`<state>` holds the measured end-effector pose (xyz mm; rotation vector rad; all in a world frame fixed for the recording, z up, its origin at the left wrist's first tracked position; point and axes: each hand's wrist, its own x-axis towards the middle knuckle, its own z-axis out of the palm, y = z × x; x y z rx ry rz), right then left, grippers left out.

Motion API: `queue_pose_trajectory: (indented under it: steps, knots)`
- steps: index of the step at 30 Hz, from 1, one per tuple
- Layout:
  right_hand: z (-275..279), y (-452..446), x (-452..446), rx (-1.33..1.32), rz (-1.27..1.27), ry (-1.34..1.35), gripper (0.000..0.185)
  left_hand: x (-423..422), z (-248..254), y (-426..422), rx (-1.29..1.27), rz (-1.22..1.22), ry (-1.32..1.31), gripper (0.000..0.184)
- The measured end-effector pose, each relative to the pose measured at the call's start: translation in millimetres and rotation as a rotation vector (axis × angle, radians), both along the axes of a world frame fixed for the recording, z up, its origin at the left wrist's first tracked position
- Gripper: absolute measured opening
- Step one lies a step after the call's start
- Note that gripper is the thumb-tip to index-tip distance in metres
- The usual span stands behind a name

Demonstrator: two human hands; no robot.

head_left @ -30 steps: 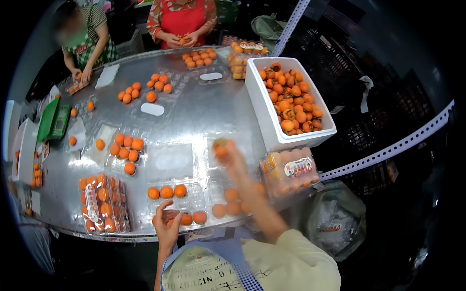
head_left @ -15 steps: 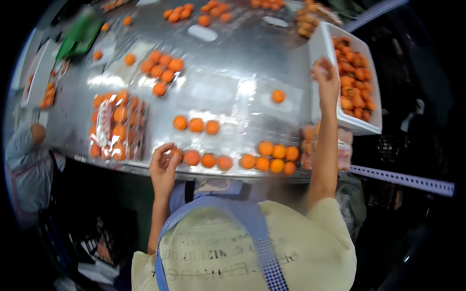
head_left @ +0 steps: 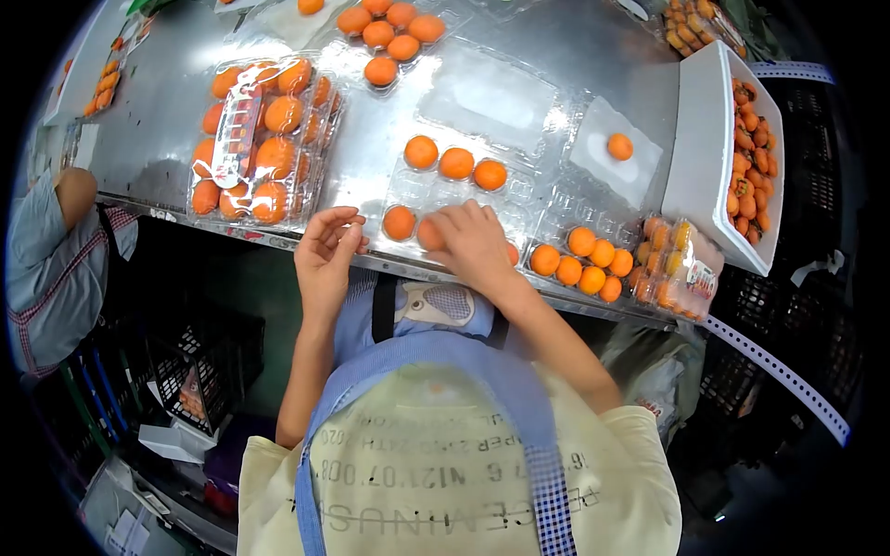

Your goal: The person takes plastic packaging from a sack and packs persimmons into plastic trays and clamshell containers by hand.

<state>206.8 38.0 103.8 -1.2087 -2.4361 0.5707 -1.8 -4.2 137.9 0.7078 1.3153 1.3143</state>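
Note:
My left hand [head_left: 326, 255] is held at the table's front edge, left of a clear plastic tray [head_left: 422, 193]. Its fingers are loosely curled and apart, with no fruit visible in them. Over the tray's front row, my right hand [head_left: 471, 243] has its fingers closed on a round orange fruit [head_left: 431, 234], partly covered by them. Another orange fruit [head_left: 400, 222] sits to the left in that row, and one more shows partly beyond my right hand. The back row holds an orange fruit [head_left: 455, 163] between two others.
A closed clear pack of fruit [head_left: 281, 115] stands left. To the right are a part-filled tray with several fruits [head_left: 593, 279], a labelled pack [head_left: 687, 278] and a white foam box [head_left: 700, 139] of fruit. A co-worker's arm [head_left: 76, 196] rests at the far left.
My right hand has come from the foam box to the tray's front row. My left hand has let go of the fruit it touched. The camera view has shifted and moved closer.

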Motion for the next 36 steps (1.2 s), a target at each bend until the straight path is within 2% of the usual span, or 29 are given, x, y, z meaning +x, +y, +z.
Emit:
queue_pose_trajectory:
  steps: [3,6,12,15,18,19,20,21,25,28,30,34,36]
  knots:
    - [-2.2,2.6,-0.4,0.029,-0.024,-0.017,0.04,-5.4,-6.0,-0.8,0.006,-0.025,0.002,0.022]
    - [-4.9,2.3,-2.4,0.063,-0.022,-0.016,0.04,-8.0,-8.1,2.5,-0.015,-0.07,0.006,0.021]
    - [17.5,4.9,2.3,-0.199,-0.156,0.024,0.036,-9.0,-12.2,19.1,-0.04,-0.221,0.012,0.024]
    - [29.9,1.6,6.4,-0.788,-0.382,0.496,0.041,-0.1,-5.3,30.0,0.004,-0.334,0.036,0.032]
    - [31.9,0.7,13.5,-1.126,-0.453,0.968,0.051,11.3,8.3,39.4,0.099,-0.517,0.124,0.05]
    - [39.9,-1.2,11.1,-1.183,-0.517,1.006,0.054,14.8,11.6,42.6,0.15,-0.572,0.187,0.053]
    - [43.6,-0.5,8.6,-1.189,-0.478,1.062,0.053,18.4,15.4,45.3,0.2,-0.626,0.251,0.057]
    - [45.8,0.3,6.2,-1.196,-0.437,1.119,0.052,22.7,20.4,48.0,0.215,-0.639,0.203,0.064]
    - [50.7,1.0,-3.9,-1.227,-0.455,1.227,0.049,29.6,16.5,51.6,0.186,-0.649,0.099,0.063]
    - [41.4,5.5,18.5,-1.121,-0.419,0.814,0.043,32.6,18.7,53.6,0.095,-0.594,-0.073,0.06]
    - [47.3,8.1,16.5,-0.895,-0.415,0.833,0.038,36.1,14.5,53.4,0.067,-0.488,-0.256,0.056]
    - [73.5,15.5,-0.3,-0.613,-0.266,0.811,0.043,30.4,10.3,54.2,-0.079,-0.514,-0.345,0.05]
    - [66.1,14.4,-1.8,-0.701,-0.31,0.85,0.046,31.2,11.7,53.7,-0.098,-0.506,-0.38,0.048]
